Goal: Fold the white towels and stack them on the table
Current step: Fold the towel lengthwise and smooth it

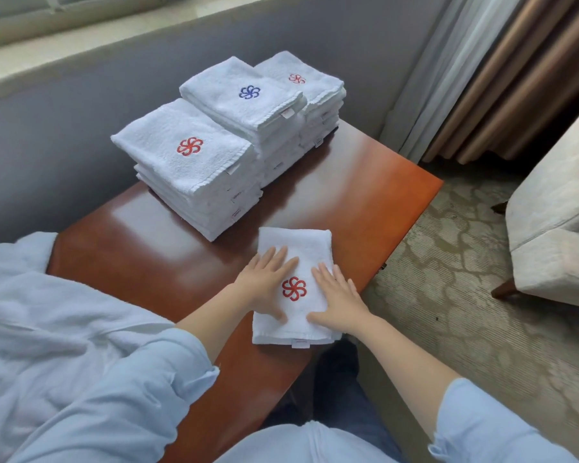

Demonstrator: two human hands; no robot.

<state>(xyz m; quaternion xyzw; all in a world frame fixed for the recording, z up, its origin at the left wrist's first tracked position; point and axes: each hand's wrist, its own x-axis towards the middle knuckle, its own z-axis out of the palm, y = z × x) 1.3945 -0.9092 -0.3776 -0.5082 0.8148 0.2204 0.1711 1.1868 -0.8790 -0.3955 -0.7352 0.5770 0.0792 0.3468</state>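
Note:
A folded white towel [300,242] with a red flower emblem lies near the front right edge of the brown wooden table [168,248]. My left hand [264,282] presses flat on its left half, fingers straight. My right hand [338,295] presses flat on its right half, also with straight fingers. At the back of the table stand three stacks of folded white towels: a near stack [194,168] topped with a red emblem, a middle stack [244,98] topped with a blue emblem, and a far stack [301,81] topped with a red emblem.
A heap of unfolded white cloth [47,312] lies at the left, over the table's near-left end. A grey wall [64,111] runs behind the table. On the right are curtains [502,78], patterned carpet [455,279] and a beige armchair [559,222].

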